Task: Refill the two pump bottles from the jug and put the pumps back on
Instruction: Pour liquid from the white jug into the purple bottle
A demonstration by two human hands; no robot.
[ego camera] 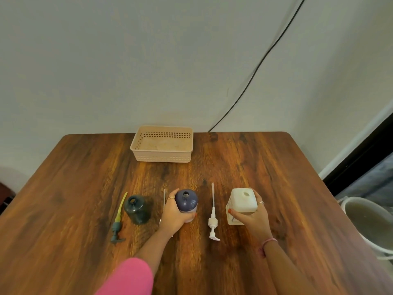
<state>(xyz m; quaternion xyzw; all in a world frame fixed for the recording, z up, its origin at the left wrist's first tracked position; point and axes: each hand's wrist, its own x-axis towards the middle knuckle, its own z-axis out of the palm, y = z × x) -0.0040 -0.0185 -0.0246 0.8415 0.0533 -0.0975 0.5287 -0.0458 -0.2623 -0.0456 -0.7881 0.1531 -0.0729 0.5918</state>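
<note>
A dark blue bottle (186,200) stands open-necked on the wooden table (85,177), and my left hand (174,213) wraps around its left side. My right hand (253,216) grips the white square jug (242,200), which stands upright with its mouth uncapped. A dark green bottle (137,209) stands open further left, untouched. Beside it lies a green pump (118,222) with a yellowish tube. A white pump (213,220) lies between the blue bottle and the jug. A thin tube (164,198) pokes out behind my left hand; the pump it belongs to is mostly hidden.
A beige perforated basket (162,145) sits at the table's far edge against the wall. A black cable (255,69) runs down the wall behind the table. A white bucket (365,222) of murky liquid stands on the floor to the right.
</note>
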